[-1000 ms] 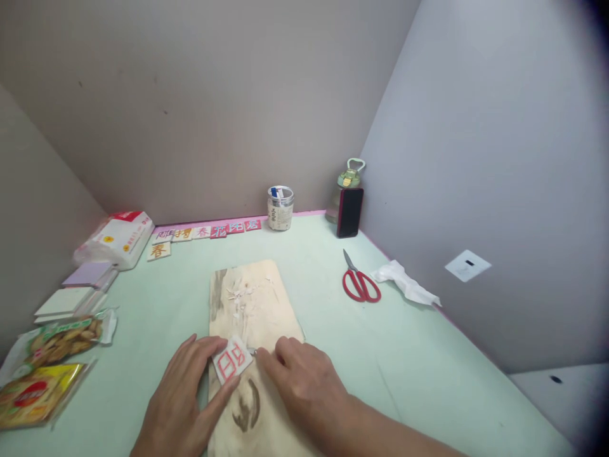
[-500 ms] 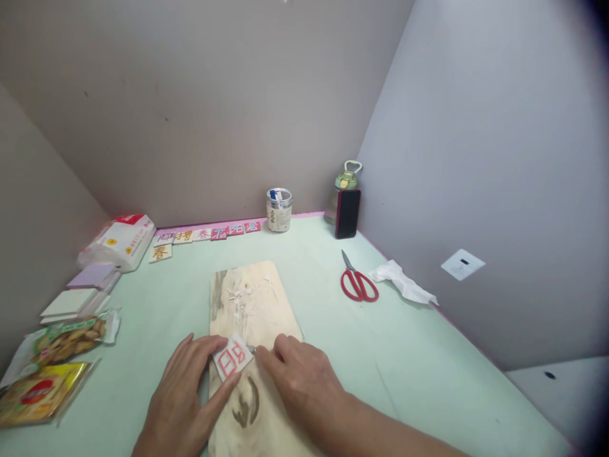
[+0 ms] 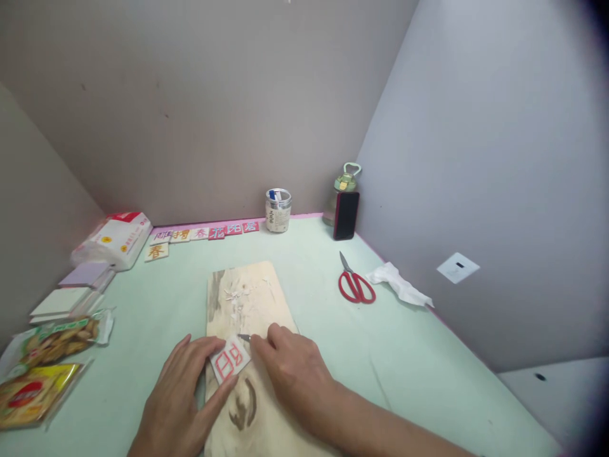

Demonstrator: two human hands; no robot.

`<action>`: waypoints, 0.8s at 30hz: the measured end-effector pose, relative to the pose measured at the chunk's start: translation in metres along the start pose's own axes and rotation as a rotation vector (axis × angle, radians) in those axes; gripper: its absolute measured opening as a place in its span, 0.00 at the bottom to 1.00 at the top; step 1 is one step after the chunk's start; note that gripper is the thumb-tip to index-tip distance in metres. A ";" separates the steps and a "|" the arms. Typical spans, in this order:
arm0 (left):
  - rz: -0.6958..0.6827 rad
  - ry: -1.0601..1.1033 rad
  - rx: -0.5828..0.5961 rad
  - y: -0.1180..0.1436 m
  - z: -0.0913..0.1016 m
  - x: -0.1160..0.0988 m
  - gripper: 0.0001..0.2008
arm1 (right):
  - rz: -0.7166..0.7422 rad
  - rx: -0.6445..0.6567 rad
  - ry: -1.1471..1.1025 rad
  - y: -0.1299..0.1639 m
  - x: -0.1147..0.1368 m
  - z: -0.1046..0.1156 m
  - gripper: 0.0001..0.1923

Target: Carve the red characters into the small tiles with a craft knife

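My left hand point(image 3: 183, 390) grips a small white square tile point(image 3: 231, 359) between thumb and fingers. The tile bears a character in red lines and sits at a slant on a wooden board point(image 3: 273, 304). My right hand point(image 3: 290, 365) is closed around a carving knife point(image 3: 244, 337). Only its narrow metal blade shows, pointing left beside the tile's far edge; the handle is hidden in my fist. Whether the blade touches the tile I cannot tell. White shavings point(image 3: 238, 293) lie on the far half of the board.
Red-handled scissors point(image 3: 356, 285) and a crumpled tissue point(image 3: 399, 285) lie to the right. A phone point(image 3: 346, 216) leans on a bottle point(image 3: 329, 206) at the back, near a can point(image 3: 278, 212). Several finished tiles point(image 3: 216, 232) line the wall. Snack packets point(image 3: 35, 393) and a tissue pack point(image 3: 128, 238) are left.
The knife blade has moved from the tile's right corner to beside its far edge, and more of it shows. My left hand keeps its hold on the tile.
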State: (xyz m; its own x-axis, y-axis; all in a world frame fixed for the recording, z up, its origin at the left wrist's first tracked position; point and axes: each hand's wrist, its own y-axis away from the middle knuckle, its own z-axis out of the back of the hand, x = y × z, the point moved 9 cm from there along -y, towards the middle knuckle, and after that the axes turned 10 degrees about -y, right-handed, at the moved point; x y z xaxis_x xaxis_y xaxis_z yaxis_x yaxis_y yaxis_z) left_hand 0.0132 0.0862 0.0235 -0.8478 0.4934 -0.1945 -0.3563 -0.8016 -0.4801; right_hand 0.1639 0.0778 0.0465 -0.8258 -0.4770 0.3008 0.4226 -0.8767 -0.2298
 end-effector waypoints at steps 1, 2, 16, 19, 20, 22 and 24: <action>-0.004 -0.005 -0.004 0.000 0.001 0.000 0.16 | -0.013 0.002 -0.013 0.002 -0.002 0.001 0.07; -0.008 -0.010 -0.012 0.000 0.002 -0.001 0.16 | -0.024 -0.001 -0.028 0.004 -0.003 0.002 0.07; -0.051 -0.057 -0.062 0.002 0.004 -0.003 0.17 | 0.045 -0.076 -0.047 0.008 0.001 0.004 0.08; -0.059 -0.063 -0.069 0.001 0.006 -0.005 0.17 | 0.058 -0.095 -0.047 0.010 0.004 0.007 0.07; -0.065 -0.062 -0.068 0.001 0.006 -0.005 0.17 | 0.062 -0.103 -0.043 0.012 0.005 0.008 0.06; -0.072 -0.055 -0.069 -0.001 0.008 -0.007 0.16 | 0.066 -0.121 -0.030 0.014 0.005 0.008 0.07; -0.072 -0.048 -0.078 -0.002 0.009 -0.007 0.16 | 0.068 -0.133 -0.013 0.013 0.005 0.008 0.07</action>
State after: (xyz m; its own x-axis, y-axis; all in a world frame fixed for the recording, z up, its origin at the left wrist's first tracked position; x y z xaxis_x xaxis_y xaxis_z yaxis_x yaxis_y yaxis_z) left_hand 0.0164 0.0814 0.0337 -0.8395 0.5307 -0.1166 -0.3873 -0.7350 -0.5565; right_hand 0.1682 0.0635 0.0521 -0.7917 -0.5365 0.2921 0.4237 -0.8267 -0.3701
